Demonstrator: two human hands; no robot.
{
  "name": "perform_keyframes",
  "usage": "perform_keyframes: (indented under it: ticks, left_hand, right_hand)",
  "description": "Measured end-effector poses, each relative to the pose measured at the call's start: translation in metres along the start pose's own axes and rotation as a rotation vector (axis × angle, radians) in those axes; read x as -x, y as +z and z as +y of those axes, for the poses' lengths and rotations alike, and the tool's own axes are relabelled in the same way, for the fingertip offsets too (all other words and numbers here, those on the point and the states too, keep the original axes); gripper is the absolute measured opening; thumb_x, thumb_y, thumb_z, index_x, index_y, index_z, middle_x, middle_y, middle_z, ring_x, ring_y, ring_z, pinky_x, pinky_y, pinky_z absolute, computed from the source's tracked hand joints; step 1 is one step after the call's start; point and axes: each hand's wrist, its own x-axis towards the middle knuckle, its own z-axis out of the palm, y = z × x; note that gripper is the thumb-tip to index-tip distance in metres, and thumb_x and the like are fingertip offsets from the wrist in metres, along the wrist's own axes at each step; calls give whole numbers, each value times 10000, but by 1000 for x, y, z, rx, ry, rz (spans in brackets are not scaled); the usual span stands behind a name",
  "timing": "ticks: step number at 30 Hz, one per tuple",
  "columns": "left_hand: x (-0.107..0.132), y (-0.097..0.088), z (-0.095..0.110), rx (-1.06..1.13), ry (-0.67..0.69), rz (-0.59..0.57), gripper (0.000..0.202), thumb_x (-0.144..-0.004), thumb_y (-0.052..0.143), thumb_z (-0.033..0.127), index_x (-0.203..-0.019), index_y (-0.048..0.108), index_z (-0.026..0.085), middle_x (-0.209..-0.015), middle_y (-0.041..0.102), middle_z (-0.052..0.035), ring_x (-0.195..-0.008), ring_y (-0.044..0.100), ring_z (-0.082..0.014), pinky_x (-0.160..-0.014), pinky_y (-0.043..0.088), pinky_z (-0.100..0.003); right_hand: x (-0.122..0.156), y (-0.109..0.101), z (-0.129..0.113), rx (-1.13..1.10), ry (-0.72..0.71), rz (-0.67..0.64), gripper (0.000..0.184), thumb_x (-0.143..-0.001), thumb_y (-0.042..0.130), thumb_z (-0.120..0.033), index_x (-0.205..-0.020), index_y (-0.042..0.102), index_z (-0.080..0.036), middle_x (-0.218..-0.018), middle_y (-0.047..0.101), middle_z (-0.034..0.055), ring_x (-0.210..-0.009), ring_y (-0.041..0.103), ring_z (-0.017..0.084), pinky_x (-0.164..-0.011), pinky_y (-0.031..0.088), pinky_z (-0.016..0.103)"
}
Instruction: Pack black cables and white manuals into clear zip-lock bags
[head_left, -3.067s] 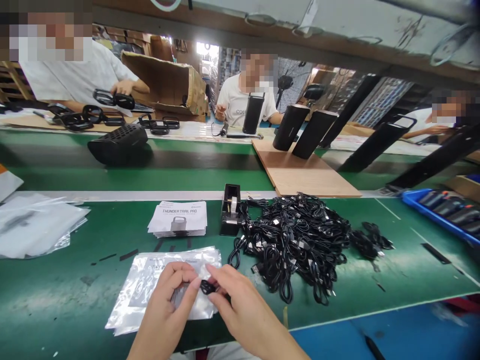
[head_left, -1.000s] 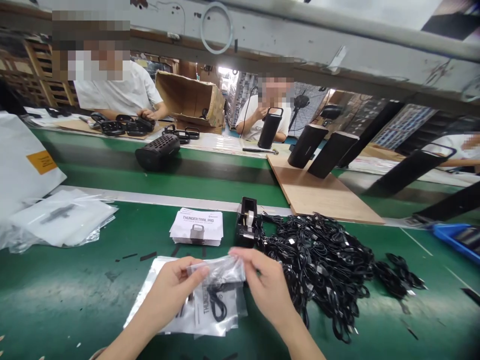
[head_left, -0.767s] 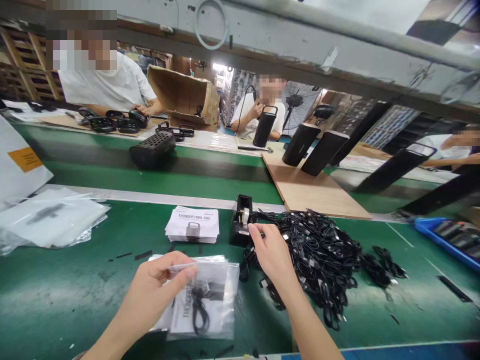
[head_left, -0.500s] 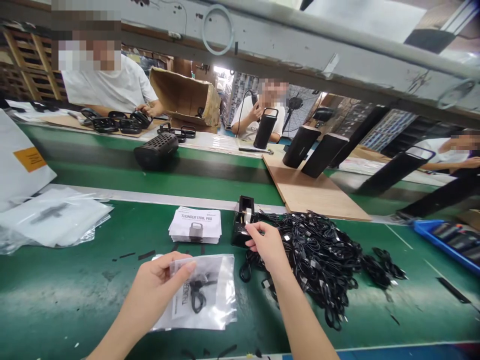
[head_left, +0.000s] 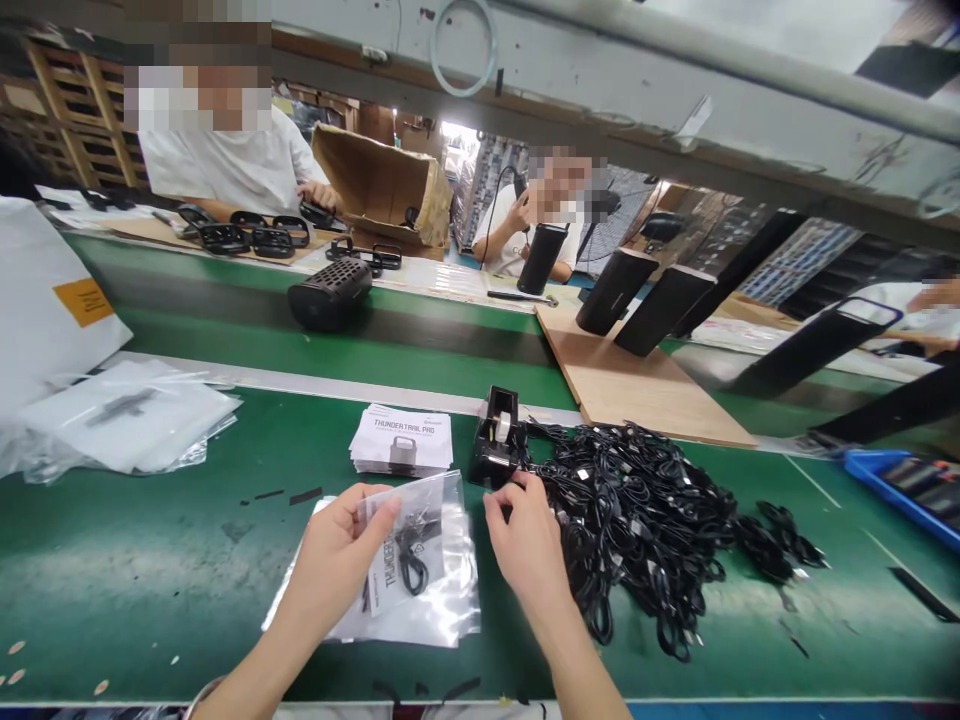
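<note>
My left hand (head_left: 337, 555) pinches the folded top of a clear plastic bag (head_left: 420, 545) that holds a black coiled cable and a printed leaflet. It lifts the bag above a stack of flat bags (head_left: 390, 625) on the green bench. My right hand (head_left: 525, 540) hovers just in front of the black tape dispenser (head_left: 496, 440), fingers pinched together; whether a strip of tape is between them is too small to tell. A big heap of black cables (head_left: 645, 510) lies right of that hand.
A stack of leaflets (head_left: 403, 440) sits left of the dispenser. More clear bags (head_left: 127, 415) lie far left. A wooden board (head_left: 637, 385) carries black speakers (head_left: 615, 290). A blue tray (head_left: 907, 490) is at the right edge. Other people work across the conveyor.
My right hand left the bag, reached to the tape dispenser, then drew back toward me. My left hand kept the filled bag, raising and tilting it.
</note>
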Motion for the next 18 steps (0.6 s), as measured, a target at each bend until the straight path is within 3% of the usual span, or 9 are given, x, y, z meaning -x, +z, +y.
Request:
perform_keyframes:
  ticks: [2,4,7,10,13,15,18]
  left_hand:
    - [2,0,-1,-45,10,17,339,-758,534,483,-882,595,175,-651,595,24,-594,527,-131,-513,393,-203]
    - [5,2,2,-86,23,38,320,-757,533,482,-839,598,179,-632,592,28,-569,523,-125,-500,398,-197]
    - [14,9,10,-125,56,66,291,-748,539,467,-782,610,187,-582,598,34,-516,522,-120,-464,404,-189]
    - [26,16,16,-156,126,115,243,-739,552,425,-753,635,196,-585,620,34,-505,524,-116,-466,409,-182]
    - [35,20,18,-151,169,168,191,-735,562,374,-729,650,204,-588,625,41,-512,520,-109,-500,414,-175]
    - [38,20,19,-128,143,193,191,-731,564,374,-716,648,203,-560,611,45,-495,509,-108,-474,403,-173]
    - [38,13,21,-82,82,204,213,-710,586,400,-712,635,193,-531,591,48,-469,495,-104,-432,390,-166]
  right_hand:
    - [14,-5,-11,40,-65,22,176,-773,504,-290,-647,582,-195,-1014,515,97,-947,507,275,-854,324,426]
    - [29,-7,-24,-40,-94,-62,209,-810,476,-332,-679,565,-197,-889,539,64,-844,524,216,-770,379,347]
    - [41,2,-37,-362,72,-368,293,-808,486,-414,-633,516,-181,-620,516,-3,-531,471,117,-504,377,226]
    - [40,15,-39,-518,260,-504,355,-756,531,-479,-590,491,-167,-537,539,-19,-341,349,55,-352,271,189]
    - [37,23,-35,-378,304,-558,406,-750,510,-528,-568,504,-166,-502,581,-1,-283,347,56,-325,260,190]
    - [39,24,-33,-162,234,-555,478,-784,448,-557,-501,495,-175,-422,545,-1,-310,405,84,-365,289,202]
    - [47,26,-31,155,64,-440,516,-797,447,-555,-440,472,-182,-416,541,5,-431,500,124,-446,295,223]
